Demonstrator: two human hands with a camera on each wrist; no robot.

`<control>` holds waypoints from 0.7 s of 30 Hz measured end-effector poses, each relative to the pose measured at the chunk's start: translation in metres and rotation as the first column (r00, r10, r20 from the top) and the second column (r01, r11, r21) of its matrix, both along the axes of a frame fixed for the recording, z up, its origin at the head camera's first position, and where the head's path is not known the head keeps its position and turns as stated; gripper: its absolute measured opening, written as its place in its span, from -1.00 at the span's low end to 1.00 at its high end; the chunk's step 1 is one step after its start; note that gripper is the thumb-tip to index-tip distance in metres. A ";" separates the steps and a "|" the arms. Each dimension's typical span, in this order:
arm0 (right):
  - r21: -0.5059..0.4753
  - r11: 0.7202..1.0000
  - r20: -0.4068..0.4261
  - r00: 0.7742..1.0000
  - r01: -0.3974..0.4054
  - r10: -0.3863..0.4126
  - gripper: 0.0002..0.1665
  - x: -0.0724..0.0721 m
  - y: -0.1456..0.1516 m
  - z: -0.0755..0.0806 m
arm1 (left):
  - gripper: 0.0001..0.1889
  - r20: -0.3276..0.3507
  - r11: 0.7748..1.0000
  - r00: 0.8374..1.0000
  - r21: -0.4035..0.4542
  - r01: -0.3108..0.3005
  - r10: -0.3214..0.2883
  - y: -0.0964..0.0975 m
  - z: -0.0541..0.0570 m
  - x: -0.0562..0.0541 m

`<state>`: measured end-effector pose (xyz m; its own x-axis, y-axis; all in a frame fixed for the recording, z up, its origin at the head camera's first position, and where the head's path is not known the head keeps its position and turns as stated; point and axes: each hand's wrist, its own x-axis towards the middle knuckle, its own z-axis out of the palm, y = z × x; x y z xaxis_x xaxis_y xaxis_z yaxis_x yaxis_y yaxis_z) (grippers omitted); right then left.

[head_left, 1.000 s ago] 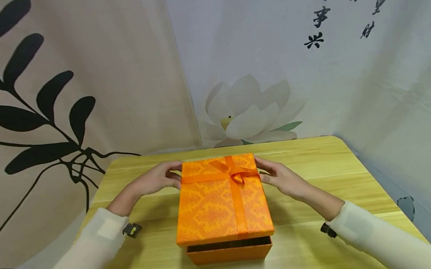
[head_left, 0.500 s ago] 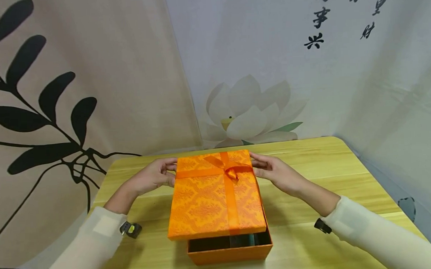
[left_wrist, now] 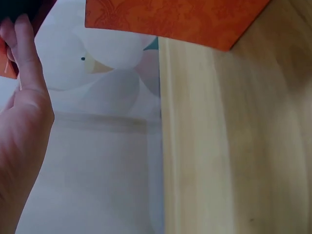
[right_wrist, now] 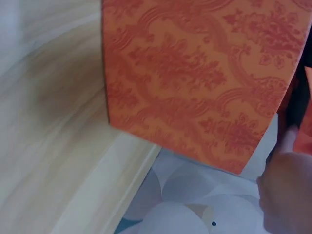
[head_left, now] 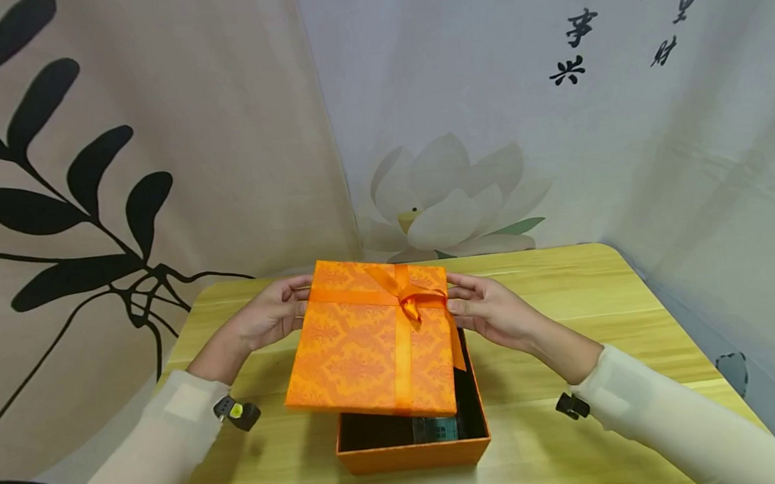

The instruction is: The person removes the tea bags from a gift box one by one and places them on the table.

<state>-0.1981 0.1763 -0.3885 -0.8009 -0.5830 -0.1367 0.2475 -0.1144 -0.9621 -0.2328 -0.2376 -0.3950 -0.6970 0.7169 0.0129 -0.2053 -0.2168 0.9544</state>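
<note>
An orange patterned gift box lid (head_left: 359, 350), tied with an orange ribbon bow (head_left: 411, 298), is raised and tilted above its open box (head_left: 414, 457). My left hand (head_left: 271, 316) grips the lid's left side near the far end. On the opposite side, my right hand (head_left: 492, 311) holds the lid beside the bow, thumb toward me. A small item with a teal label (head_left: 444, 429) shows inside the box, mostly hidden by the lid. In the right wrist view, the box's side wall (right_wrist: 195, 83) stands close to my right hand (right_wrist: 287, 190).
The box stands on a light wooden table (head_left: 559, 378) with rounded corners. Behind the table hangs a pale curtain (head_left: 230, 133) printed with leaves, a lotus and dark characters. Small dark devices, such as the left one (head_left: 236, 412), sit at both cuffs.
Both hands have lifted the lid and shifted it left and away, tilting it. More of the box's dark interior and the teal-labelled item now show. The box has stayed in place.
</note>
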 end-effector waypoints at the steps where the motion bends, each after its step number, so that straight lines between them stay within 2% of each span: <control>1: -0.019 1.000 0.012 1.000 0.001 -0.001 -0.03 0.000 -0.001 0.000 | -0.58 0.012 1.000 1.000 0.016 -0.003 0.003 0.000 -0.001 0.001; 5: -0.067 0.997 0.082 0.996 0.045 -0.040 -0.18 -0.002 -0.006 0.001 | -0.63 0.070 0.996 0.998 0.087 -0.001 -0.005 -0.002 -0.005 0.003; 7: -0.060 0.995 0.100 0.993 0.074 -0.068 -0.21 -0.004 -0.008 0.001 | -0.63 0.090 0.995 0.996 0.095 -0.015 0.007 -0.003 -0.006 0.004; 9: -0.044 0.994 0.121 0.988 0.100 -0.095 -0.25 -0.006 -0.010 0.002 | -0.65 0.109 0.996 0.993 0.070 -0.048 0.040 -0.005 -0.006 0.005; 11: -0.022 0.994 0.124 0.987 0.109 -0.105 -0.24 -0.007 -0.012 0.001 | -0.68 0.125 0.995 0.987 0.009 -0.100 0.098 -0.005 -0.004 0.007; 15: 0.016 0.991 0.141 0.981 0.129 -0.130 -0.26 -0.009 -0.016 0.002 | -0.73 0.147 0.981 0.972 -0.096 -0.171 0.183 -0.008 0.000 0.010; 21: 0.013 0.987 0.164 0.973 0.161 -0.161 -0.31 -0.012 -0.022 0.002 | -0.75 0.169 0.979 0.968 -0.118 -0.167 0.186 -0.010 0.008 0.013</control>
<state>-0.2105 0.1541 -0.3861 -0.8507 -0.4484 -0.2743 0.3807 -0.1656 -0.9098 -0.2196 -0.2481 -0.3872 -0.7971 0.5732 -0.1897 -0.3414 -0.1687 0.9247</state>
